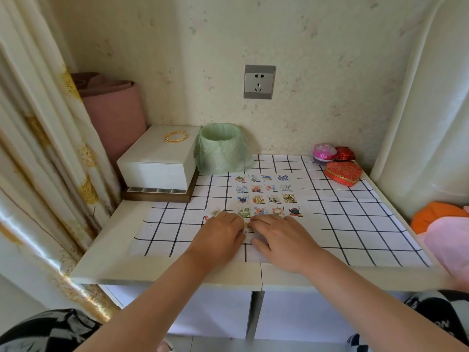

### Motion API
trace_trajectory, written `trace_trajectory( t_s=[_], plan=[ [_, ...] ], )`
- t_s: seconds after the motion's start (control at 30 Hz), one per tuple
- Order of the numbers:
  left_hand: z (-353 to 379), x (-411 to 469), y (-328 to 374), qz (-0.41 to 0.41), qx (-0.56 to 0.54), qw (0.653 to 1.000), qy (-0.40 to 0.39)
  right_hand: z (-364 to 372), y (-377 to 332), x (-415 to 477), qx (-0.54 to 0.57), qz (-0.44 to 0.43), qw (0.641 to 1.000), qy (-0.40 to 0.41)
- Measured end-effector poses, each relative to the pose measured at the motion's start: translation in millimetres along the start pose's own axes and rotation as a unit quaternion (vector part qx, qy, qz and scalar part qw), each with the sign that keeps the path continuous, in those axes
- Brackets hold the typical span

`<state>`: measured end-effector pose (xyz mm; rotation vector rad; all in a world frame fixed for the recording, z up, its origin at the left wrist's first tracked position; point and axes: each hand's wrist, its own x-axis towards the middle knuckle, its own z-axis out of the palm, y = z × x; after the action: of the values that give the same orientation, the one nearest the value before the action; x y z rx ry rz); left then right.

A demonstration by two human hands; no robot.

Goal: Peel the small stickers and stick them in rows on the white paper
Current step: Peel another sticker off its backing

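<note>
Head view: gridded white paper (355, 219) covers desk (106, 247); socket (259, 82) on wall.

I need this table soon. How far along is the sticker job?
Done: four rows of four stickers sit on the paper. In hand: the left hand and right hand meet over a sticker, apparently starting a fifth row. Left: more on the sheet by the left hand, count unclear.

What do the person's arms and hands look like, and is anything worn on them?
The left forearm and right forearm are bare, with no sleeve in view. The left hand and right hand show no glove, ring, watch or bracelet on their visible sides.
</note>
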<state>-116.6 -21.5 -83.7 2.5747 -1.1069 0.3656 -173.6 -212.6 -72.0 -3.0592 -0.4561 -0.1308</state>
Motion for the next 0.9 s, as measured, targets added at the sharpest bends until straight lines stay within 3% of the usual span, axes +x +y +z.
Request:
trace_trajectory(
  t_s=[0.17,0.37,0.5,0.73,0.9],
  plan=[
    [-2,-1,2,-0.014,-0.013,1.000,-0.018,8,8,9,-0.028,-0.017,0.994,0.104],
    [-18,5,-8,-0.097,-0.137,0.985,-0.036,-1,5,22,0.013,0.004,0.996,0.093],
    [-42,14,-33,-0.156,-0.121,0.980,-0.012,-9,-1,39,0.086,0.025,0.991,0.102],
    [-51,18,-65,-0.168,-0.036,0.983,-0.063,-15,-15,74,0.147,0.050,0.987,0.040],
    [-50,20,-79,-0.167,-0.017,0.979,-0.119,-19,-26,106,0.129,0.025,0.990,-0.042]
  ],
)
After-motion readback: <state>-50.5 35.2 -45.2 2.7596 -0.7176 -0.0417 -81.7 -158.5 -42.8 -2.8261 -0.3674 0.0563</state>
